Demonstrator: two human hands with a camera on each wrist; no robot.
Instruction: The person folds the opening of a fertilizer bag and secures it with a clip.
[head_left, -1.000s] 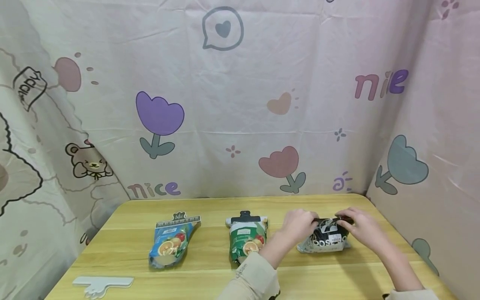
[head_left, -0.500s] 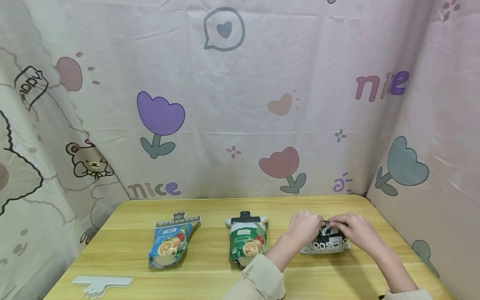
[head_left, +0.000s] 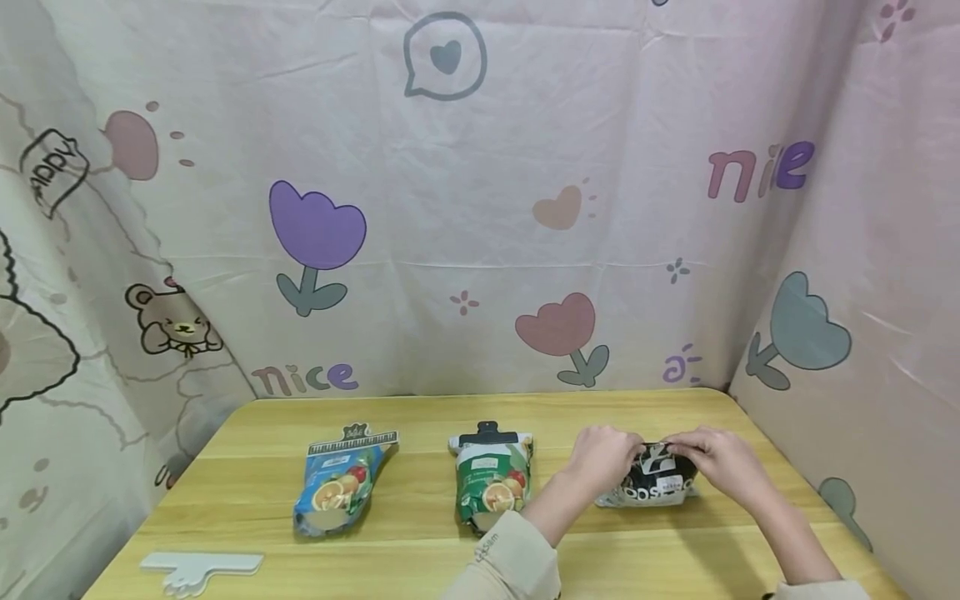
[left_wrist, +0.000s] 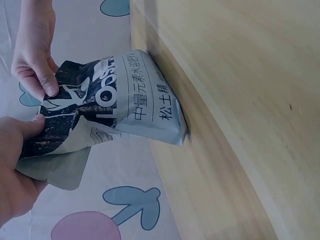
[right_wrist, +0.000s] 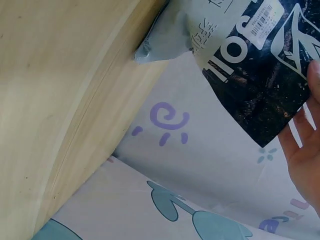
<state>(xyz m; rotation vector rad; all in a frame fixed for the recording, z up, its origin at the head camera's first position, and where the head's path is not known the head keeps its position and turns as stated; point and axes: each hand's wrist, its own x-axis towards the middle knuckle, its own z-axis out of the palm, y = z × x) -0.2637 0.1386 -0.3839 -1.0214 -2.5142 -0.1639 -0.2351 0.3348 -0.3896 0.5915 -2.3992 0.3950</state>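
Observation:
A black and grey fertilizer bag (head_left: 658, 485) stands on the table at the right, its printed front facing me. My left hand (head_left: 602, 461) pinches the left part of its black top edge. On the other side my right hand (head_left: 723, 461) pinches the top edge between thumb and fingers. In the left wrist view the bag (left_wrist: 142, 97) has its top flattened between both hands, and a grey flap sticks out near the left hand (left_wrist: 12, 165). The right wrist view shows a barcode sticker on the bag (right_wrist: 245, 107) and the right thumb on its front.
A green bag (head_left: 491, 483) with a black clip (head_left: 488, 436) across its top lies mid-table. Left of it is a blue bag (head_left: 335, 492) with a ruler-like clip (head_left: 354, 442). A white clip (head_left: 201, 564) lies at the table's front left. A printed curtain (head_left: 450, 208) hangs behind.
Both hands have drawn closer together along the bag's top edge, and less of the black edge shows beyond the fingers. The other bags and the white clip stay put.

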